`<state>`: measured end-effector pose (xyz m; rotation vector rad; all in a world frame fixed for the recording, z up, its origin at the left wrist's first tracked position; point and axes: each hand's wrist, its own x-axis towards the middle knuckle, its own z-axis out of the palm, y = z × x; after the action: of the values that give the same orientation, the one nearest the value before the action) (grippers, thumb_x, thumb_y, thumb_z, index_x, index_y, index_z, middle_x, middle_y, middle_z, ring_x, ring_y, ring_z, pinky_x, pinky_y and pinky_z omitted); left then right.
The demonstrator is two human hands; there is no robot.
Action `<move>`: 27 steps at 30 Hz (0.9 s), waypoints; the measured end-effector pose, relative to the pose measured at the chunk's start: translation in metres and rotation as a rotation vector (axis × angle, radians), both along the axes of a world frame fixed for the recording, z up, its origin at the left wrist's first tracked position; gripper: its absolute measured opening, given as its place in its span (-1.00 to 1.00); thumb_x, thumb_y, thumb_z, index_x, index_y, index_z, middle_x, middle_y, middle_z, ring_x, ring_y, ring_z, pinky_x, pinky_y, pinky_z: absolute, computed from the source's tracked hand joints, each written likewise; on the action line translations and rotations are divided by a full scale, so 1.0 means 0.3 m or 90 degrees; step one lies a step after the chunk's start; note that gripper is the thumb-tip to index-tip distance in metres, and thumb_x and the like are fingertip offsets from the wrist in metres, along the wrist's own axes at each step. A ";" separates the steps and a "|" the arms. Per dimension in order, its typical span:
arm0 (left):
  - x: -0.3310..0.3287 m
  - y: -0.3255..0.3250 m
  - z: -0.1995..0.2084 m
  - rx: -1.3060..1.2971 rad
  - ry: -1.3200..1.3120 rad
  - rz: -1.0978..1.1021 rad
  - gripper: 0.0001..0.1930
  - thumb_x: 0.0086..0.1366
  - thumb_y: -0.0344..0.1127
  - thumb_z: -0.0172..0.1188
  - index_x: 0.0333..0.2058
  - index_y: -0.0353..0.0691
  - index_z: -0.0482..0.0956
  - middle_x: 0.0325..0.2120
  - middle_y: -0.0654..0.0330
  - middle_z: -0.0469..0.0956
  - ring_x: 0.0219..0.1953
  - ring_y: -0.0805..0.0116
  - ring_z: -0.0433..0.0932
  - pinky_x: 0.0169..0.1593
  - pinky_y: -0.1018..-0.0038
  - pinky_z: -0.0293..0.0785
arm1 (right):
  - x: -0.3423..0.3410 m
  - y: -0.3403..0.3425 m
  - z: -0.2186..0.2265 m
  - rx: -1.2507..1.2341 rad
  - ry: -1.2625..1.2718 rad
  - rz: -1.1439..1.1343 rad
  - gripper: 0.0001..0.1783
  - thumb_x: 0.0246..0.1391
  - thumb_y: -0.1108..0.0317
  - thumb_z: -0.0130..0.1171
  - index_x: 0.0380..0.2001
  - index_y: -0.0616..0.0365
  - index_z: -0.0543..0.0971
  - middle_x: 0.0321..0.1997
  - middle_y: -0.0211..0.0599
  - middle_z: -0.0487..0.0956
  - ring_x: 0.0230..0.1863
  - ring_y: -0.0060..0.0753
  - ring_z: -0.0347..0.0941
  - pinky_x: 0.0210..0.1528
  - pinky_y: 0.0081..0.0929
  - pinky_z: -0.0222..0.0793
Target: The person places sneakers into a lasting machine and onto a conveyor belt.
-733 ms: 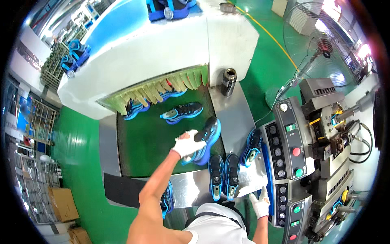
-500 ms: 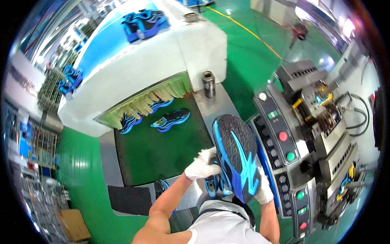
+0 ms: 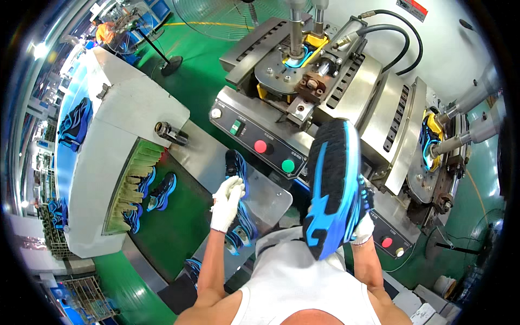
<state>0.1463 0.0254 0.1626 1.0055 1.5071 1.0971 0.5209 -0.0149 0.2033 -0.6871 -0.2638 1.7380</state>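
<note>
We look into a bright room, with a white light glaring at the left edge. The green floor throws back a pale gleam, and the steel table shines softly. On the raised shoe, the blue parts are well lit. Straight edges bow toward the black fisheye rim, where the far-left background seems too small and smeared to read.

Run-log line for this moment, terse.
left hand: by shoes on metal ledge, contact unclear | right hand: holding raised shoe, sole toward camera | nearby: control panel, dark bottle
</note>
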 end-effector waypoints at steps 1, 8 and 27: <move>0.008 0.002 -0.010 -0.031 0.027 -0.009 -0.60 0.52 -0.40 0.07 0.25 -0.44 0.38 0.13 -0.09 0.53 0.11 0.17 0.60 0.17 0.28 0.59 | 0.014 0.020 0.080 0.005 0.090 -0.038 -0.39 0.42 0.07 0.03 0.39 0.16 0.34 0.30 -0.07 0.52 0.20 -0.03 0.52 0.26 -0.11 0.47; 0.007 0.041 -0.051 0.005 0.184 0.054 -0.40 0.36 -0.29 0.32 0.28 -0.40 0.36 0.18 -0.15 0.51 0.19 0.08 0.56 0.26 0.26 0.47 | 0.186 -0.083 -0.154 0.218 -0.039 -0.169 -0.32 0.20 0.08 0.23 0.24 0.32 0.40 0.12 -0.01 0.59 0.02 -0.08 0.62 0.03 -0.18 0.58; -0.151 -0.052 -0.381 -0.086 -0.170 0.479 -0.21 0.12 0.01 0.47 0.14 -0.54 0.50 0.16 -0.19 0.53 0.20 -0.05 0.51 0.30 0.22 0.34 | 0.046 -0.126 0.033 0.212 -0.330 -0.169 -0.25 0.21 -0.07 0.13 0.27 0.28 0.38 0.16 0.08 0.57 0.03 0.09 0.60 0.07 -0.01 0.55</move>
<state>0.1011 0.0098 0.0483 0.1583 1.7457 1.5416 0.5347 -0.0528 0.2134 -0.8719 -0.7645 1.2037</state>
